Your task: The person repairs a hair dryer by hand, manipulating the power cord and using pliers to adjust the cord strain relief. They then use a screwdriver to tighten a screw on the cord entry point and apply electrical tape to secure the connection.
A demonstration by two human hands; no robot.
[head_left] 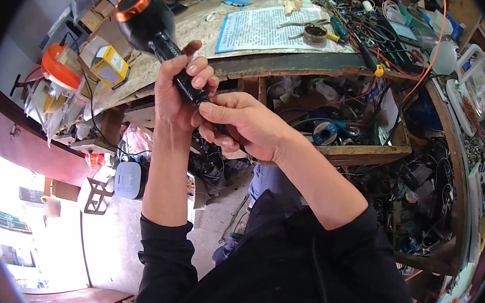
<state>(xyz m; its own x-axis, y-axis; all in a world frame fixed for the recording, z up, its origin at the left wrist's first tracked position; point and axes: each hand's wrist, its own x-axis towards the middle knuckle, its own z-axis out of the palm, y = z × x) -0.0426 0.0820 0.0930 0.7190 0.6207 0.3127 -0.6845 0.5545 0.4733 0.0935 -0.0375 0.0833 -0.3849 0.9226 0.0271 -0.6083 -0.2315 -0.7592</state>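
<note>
I hold up a black hair dryer (144, 23) with a shiny copper-orange ring on its round head, over the front edge of the bench at the left. My left hand (182, 83) is wrapped round its black handle, thumb and fingers closed. The head tilts up and to the left. At the handle's lower end my right hand (248, 123) is closed, thumb and fingers gripping that end. What lies between the right fingertips is mostly hidden.
A printed sheet (264, 29) lies on the workbench (201, 27), with tweezers and a small round tin (315, 35) on it. Tangled test leads (373, 44) lie at the back right. An open drawer (363, 152) holds a solder spool (325, 133). A yellow box (110, 66) stands left.
</note>
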